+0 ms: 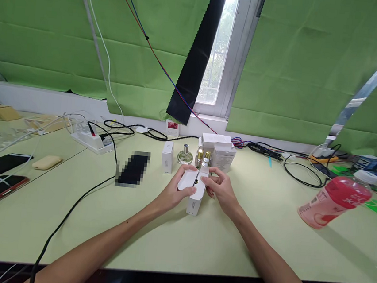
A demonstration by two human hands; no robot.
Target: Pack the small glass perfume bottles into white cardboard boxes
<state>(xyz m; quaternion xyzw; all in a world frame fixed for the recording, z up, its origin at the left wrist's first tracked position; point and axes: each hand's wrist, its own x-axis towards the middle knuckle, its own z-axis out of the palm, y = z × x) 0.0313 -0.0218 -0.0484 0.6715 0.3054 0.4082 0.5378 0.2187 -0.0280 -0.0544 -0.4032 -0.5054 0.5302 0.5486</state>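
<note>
1. Held white box, flap open: on near side of round glass bottle, slightly right.
2. Left hand: grip closed on box and flap.
3. Right hand: grip pinched on box's right side.
4. Advised: light, even pressure, likely enough against creasing; flap best kept aside.

Held box — smooth matt card; round bottle — glossy glass (cap metallic-looking).

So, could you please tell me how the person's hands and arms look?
Both the left hand and the right hand are gloveless. The slim forearms are bare: no sleeve, watch or bracelet shows. One small spot marks the left one.
</note>
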